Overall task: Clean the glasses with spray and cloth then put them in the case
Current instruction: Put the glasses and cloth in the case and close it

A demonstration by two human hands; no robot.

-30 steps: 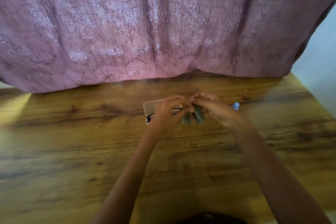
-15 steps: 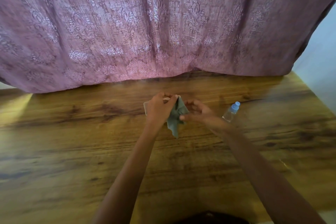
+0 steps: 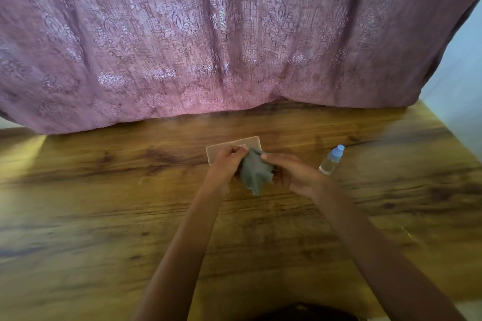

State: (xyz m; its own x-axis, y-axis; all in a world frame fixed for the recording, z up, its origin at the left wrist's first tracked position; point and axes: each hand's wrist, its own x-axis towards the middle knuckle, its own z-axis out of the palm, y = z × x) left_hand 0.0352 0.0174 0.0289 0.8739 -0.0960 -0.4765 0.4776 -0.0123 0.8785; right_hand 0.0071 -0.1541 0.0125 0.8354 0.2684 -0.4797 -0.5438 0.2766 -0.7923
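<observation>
One pair of glasses to clean, yet none of it plainly on show: most likely bundled inside the cloth (image 3: 254, 174), toward the far edge of the table (image 3: 104, 216), about midway along it. Soft, grey, matt, crumpled into a loose hanging bunch with a ragged lower tip. Gripped at its upper left by the left hand (image 3: 225, 163), fingers curled round the folds. Met on its right edge by the right hand (image 3: 296, 174), fingers reaching across mostly straight; impossible to tell whether pinching fabric, a frame beneath it, or nothing. Looks like the wiping step, with the casing not yet begun. Next, probably: rub each lens through the fabric with light pressure, keep the frame steady, spare the thin arms, then fold them and free a hand for the case (image 3: 247, 142). Flat, pale beige, rectangular with rounded corners, just behind the left hand and partly covered by it; open or shut not clear. Off to the right, near the right hand but apart from it, a small spray bottle (image 3: 331, 160): clear plastic, pale blue cap pointing toward the far edge. Underneath, glossy brown wood grain with dark streaks; along the far edge, a mauve curtain (image 3: 234, 34), coarse-woven, patterned, in deep folds.
</observation>
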